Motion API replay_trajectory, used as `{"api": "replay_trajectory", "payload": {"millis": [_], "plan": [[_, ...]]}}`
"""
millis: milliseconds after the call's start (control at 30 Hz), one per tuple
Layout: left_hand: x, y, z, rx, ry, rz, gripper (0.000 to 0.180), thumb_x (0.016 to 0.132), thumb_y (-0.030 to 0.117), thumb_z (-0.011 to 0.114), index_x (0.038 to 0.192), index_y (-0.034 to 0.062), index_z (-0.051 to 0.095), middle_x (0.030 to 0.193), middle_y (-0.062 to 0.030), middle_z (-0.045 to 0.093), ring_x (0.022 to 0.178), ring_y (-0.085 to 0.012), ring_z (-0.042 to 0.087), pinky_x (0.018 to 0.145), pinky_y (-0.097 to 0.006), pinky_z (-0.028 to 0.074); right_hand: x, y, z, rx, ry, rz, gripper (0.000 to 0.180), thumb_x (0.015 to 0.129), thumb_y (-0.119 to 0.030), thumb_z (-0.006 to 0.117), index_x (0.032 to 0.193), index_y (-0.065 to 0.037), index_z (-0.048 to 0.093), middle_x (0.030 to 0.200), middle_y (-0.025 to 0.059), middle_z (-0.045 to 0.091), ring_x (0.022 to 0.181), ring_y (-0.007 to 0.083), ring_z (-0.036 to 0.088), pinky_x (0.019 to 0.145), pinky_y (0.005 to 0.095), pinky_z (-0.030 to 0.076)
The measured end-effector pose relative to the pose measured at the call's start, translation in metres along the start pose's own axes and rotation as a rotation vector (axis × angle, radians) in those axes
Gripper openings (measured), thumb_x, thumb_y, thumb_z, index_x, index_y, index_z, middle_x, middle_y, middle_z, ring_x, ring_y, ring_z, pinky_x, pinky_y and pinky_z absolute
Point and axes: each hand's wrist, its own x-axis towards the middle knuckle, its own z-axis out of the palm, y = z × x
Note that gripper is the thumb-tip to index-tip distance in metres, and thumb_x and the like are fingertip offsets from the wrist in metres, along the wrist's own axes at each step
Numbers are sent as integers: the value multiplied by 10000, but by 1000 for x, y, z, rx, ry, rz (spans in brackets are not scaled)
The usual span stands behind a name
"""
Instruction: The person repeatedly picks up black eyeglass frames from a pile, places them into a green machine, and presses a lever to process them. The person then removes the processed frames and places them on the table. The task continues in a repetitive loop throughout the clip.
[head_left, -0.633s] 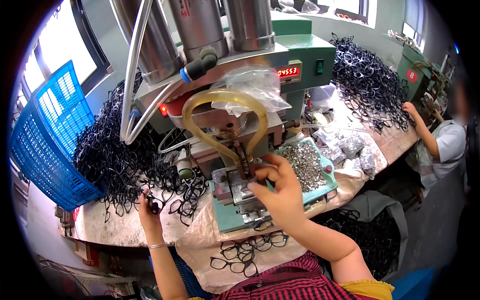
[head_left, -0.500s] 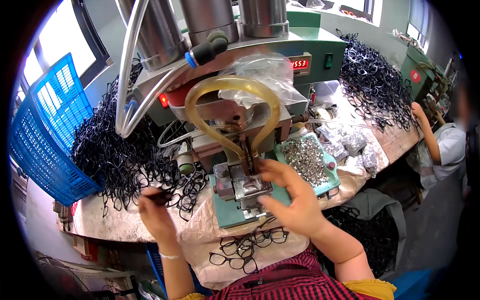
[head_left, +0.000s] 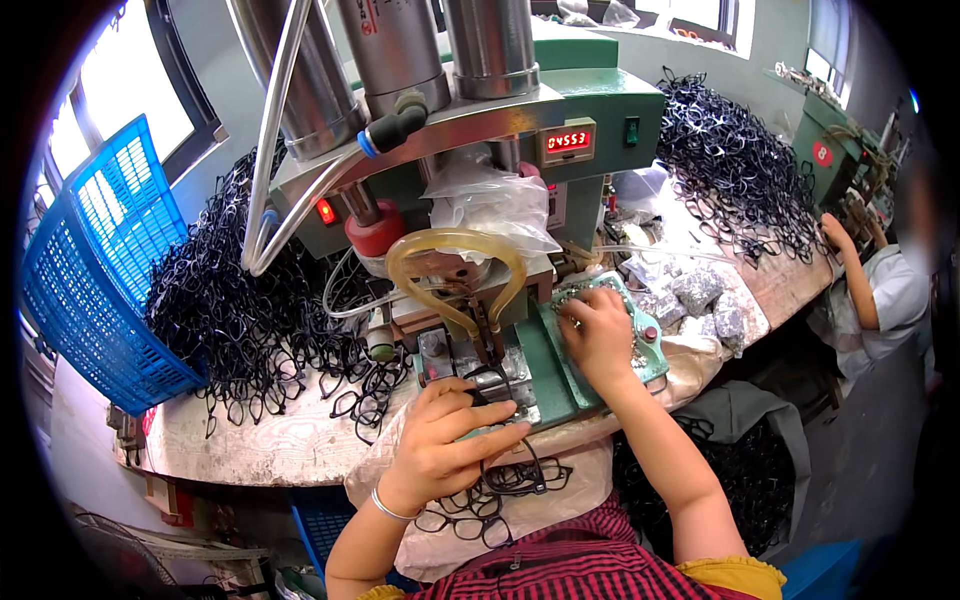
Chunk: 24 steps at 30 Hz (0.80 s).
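My left hand (head_left: 440, 440) is closed on a black eyeglass frame (head_left: 539, 482) at the front of the press. Part of that frame reaches up onto the metal fixture (head_left: 518, 362), under the two ends of a yellowish tube loop (head_left: 455, 238); the fingers hide some of it. My right hand (head_left: 598, 338) dips into a green tray (head_left: 655, 362) of small metal parts, fingers curled together. What its fingertips pinch is too small to make out. Several more black eyeglass frames (head_left: 465, 527) lie on the cloth below my left hand.
A large heap of black frames (head_left: 240, 300) sits left beside a blue basket (head_left: 100, 270). Another heap (head_left: 735, 150) lies far right, near a co-worker's arm (head_left: 855, 270). Bagged silvery parts (head_left: 698, 288) lie behind the tray. Metal cylinders (head_left: 395, 60) rise above the press.
My left hand has come right from the heap's edge to the fixture with an eyeglass frame. My right hand has left the fixture and moved into the parts tray. The view has shifted slightly.
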Motion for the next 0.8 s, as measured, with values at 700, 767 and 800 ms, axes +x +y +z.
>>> {"api": "replay_trajectory", "payload": {"millis": [700, 767, 800], "plan": [[-163, -93, -62, 861, -279, -845, 250, 647, 104, 748, 890, 125, 697, 1357, -171, 552, 1258, -415, 445, 1108, -543, 310, -10, -4, 3, 988, 219, 456, 99, 904, -24, 669, 1001, -13, 680, 916, -2, 668, 823, 69, 578, 759, 207, 449], [-195, -123, -52, 691, -106, -914, 164, 649, 118, 778, 781, 98, 683, 1311, -179, 586, 1248, -429, 461, 1082, -515, 340, -15, -13, -15, 896, 188, 555, 98, 896, -30, 682, 990, -2, 689, 909, 3, 673, 839, 67, 582, 774, 211, 457], [-190, -118, -52, 574, -2, -958, 183, 656, 128, 800, 786, 86, 678, 1299, -175, 597, 1235, -417, 479, 1070, -498, 354, -25, -8, -23, 755, 173, 584, 102, 881, -22, 690, 979, -1, 706, 894, 32, 691, 833, 91, 605, 783, 239, 476]]}}
